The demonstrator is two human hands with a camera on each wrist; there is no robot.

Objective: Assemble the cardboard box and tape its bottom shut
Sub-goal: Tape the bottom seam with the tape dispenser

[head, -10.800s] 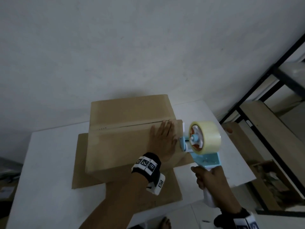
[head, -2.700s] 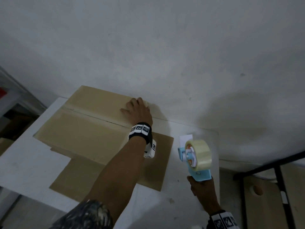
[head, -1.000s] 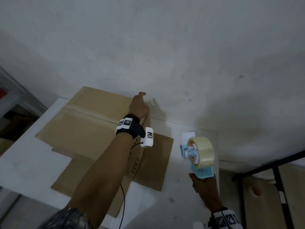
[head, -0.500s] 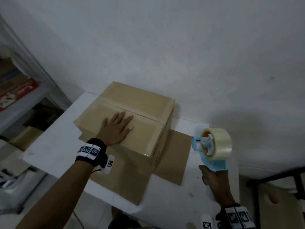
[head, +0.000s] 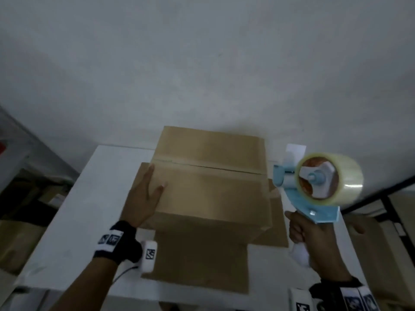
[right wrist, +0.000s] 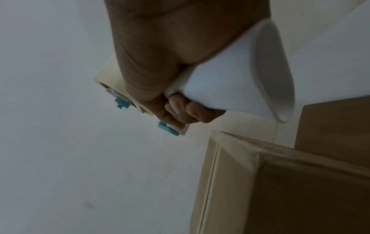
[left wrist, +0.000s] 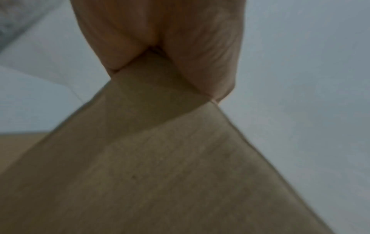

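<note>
One cardboard box [head: 211,182], centre of head view, standing on white table [head: 89,212] w/ closed flaps up, seam running left-right across top. Far edge close to wall [head: 202,63] at top of frame; can't tell if touching. Near-left corner of box filling left-wrist view [left wrist: 160,174]. Lower flaps splayed flat on tabletop: one toward bottom centre, reaching nearly to table's near edge, one at left under hand, one at right. Bare tabletop strip at left of frame, narrower strip at right of box, small gap at near edge.

One left hand [head: 143,198] flat vs left side of box, fingers [head: 149,176] straight & together pointing up-frame, thumb spread over top edge onto top face. Not curled round anything.

One right hand [head: 312,239] at lower right, fingers [right wrist: 192,114] wrapped tight round white handle of tape dispenser [head: 314,187]. One dispenser, blue frame, one clear tape roll [head: 332,178], held in air right of box, nose pointing at box's right end of seam, just beside it, not touching. Box's right top edge at lower right of right-wrist view.

Two wristbands w/ markers, one per wrist. Dark shelf frame [head: 381,194] at right edge of frame; clutter at left edge, too dim to ID.
</note>
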